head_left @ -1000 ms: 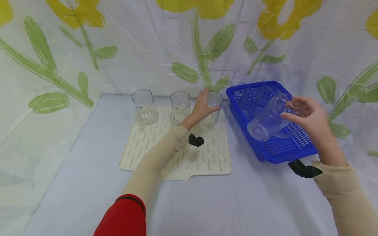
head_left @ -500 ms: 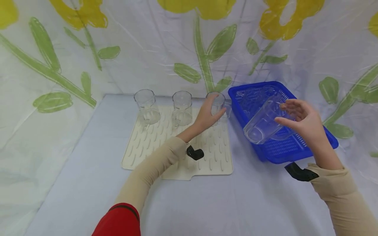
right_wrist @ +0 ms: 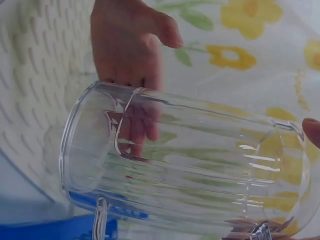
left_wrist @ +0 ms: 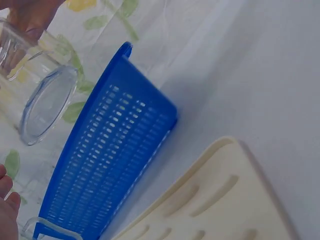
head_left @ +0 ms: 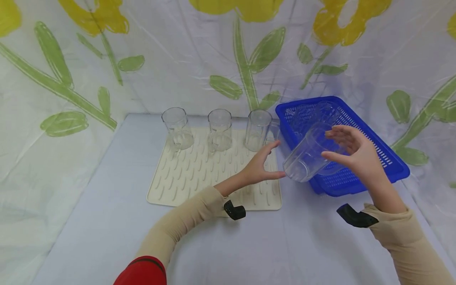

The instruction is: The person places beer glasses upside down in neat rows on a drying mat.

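In the head view my right hand (head_left: pixel 356 152) grips a clear glass mug (head_left: pixel 306 158) near its rim, tilted with its base down to the left, above the basket's near left side. My left hand (head_left: pixel 260 166) reaches toward the mug's base with thumb and fingers spread. It holds nothing; whether the thumb touches the glass I cannot tell. The right wrist view has the mug (right_wrist: pixel 200 155) lying across it, with my left hand (right_wrist: pixel 127 50) beyond. Three glass mugs stand in a row along the back of the cream drying mat (head_left: pixel 185 178): left (head_left: pixel 178 128), middle (head_left: pixel 219 130), right (head_left: pixel 257 130).
A blue plastic basket (head_left: pixel 395 170) stands at the right, with more clear glassware (head_left: pixel 313 114) inside at its back. A pale cloth covers the table (head_left: pixel 285 245). Behind hangs a flowered curtain (head_left: pixel 160 59).
My left hand has left the right-hand mug on the mat, drawing back and right toward the held mug. My right hand has brought its mug left and slightly nearer.
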The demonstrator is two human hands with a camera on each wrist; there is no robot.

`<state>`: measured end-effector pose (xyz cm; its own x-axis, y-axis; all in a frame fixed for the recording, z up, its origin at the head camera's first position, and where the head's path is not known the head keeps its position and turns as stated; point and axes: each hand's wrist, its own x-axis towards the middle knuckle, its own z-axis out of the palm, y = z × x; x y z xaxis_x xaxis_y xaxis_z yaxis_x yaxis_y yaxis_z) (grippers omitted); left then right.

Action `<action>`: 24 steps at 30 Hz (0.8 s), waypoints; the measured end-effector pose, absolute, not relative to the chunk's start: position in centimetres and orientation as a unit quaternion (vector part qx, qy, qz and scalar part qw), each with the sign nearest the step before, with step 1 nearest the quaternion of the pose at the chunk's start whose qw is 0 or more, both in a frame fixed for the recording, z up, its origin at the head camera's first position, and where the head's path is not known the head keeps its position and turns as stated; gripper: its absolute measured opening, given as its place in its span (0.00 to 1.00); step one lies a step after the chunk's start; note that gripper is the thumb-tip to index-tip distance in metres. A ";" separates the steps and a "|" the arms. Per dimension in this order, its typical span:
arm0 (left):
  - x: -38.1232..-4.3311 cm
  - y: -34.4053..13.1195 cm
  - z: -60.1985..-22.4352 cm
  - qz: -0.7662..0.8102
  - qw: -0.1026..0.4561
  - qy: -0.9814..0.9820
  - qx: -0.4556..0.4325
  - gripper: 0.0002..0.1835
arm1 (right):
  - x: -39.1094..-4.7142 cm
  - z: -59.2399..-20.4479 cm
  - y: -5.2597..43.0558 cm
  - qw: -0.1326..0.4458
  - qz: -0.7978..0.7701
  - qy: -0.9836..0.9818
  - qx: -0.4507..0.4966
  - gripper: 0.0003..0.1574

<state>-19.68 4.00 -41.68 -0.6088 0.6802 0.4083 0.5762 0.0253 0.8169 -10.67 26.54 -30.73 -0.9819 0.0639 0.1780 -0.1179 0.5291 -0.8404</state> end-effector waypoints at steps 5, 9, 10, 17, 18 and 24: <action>-18.4 3.9 -41.7 0.556 0.059 0.704 0.438 0.50 | -10.2 -30.8 25.7 0.099 0.485 -0.868 0.036 0.38; -17.9 4.0 -42.3 0.554 0.057 0.705 0.438 0.52 | -9.9 -31.0 25.3 0.103 0.491 -0.863 0.057 0.38; -17.6 3.9 -42.1 0.556 0.059 0.704 0.437 0.52 | -9.8 -31.0 25.2 0.103 0.494 -0.861 0.062 0.38; -15.5 3.3 -40.1 0.586 0.041 0.678 0.442 0.49 | -9.6 -31.5 24.7 0.110 0.518 -0.843 0.094 0.38; -15.5 3.2 -40.0 0.591 0.039 0.675 0.440 0.49 | -9.5 -31.6 24.6 0.112 0.525 -0.838 0.099 0.38; -15.2 3.1 -40.6 0.613 0.066 0.672 0.411 0.49 | -9.3 -32.0 23.9 0.113 0.556 -0.816 0.113 0.36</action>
<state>-15.18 3.12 -40.56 -0.6538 0.6328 0.4148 0.4711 -0.0886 0.8776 -9.28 23.87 -32.04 -0.9488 -0.0597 0.3102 -0.3105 0.3566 -0.8812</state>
